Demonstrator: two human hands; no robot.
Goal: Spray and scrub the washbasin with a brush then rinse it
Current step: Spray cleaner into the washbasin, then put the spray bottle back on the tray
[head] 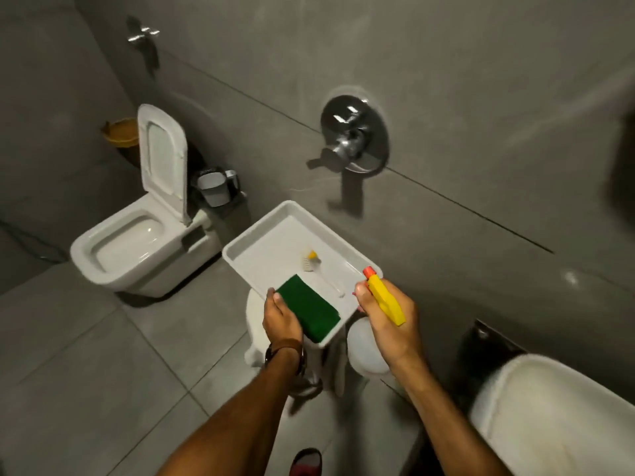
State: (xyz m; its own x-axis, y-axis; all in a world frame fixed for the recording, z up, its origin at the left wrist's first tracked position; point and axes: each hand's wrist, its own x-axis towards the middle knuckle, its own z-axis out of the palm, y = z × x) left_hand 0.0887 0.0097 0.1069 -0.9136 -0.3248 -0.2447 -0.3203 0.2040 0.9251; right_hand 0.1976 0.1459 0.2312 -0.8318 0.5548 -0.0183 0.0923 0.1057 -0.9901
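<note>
- At left of the frame, a white toilet [137, 249] stands against the grey tiled wall, its lid raised; a small grey bin [214, 190] sits just beside it.
- At centre, a white tray [275, 235] rests on a white stool [256, 324]; a brush [318, 269] with a yellow-tipped head and pale handle lies loose inside it, touching neither hand.
- Lower centre, the left hand [283, 321] grips the tray's near corner, thumb pressed on a green scouring pad [309, 307] lying in the tray, the other fingers curled under the rim, out of sight.
- Right of centre, the right hand [386, 321] wraps a spray bottle [385, 297], fingers closed together around the neck below the yellow trigger head and orange nozzle; the white bottle body hangs below the palm.
- Above, a chrome mixer valve [354, 139] is mounted on the wall.
- Lower right corner, the white washbasin [556, 417] shows only in part, well apart from both hands.
</note>
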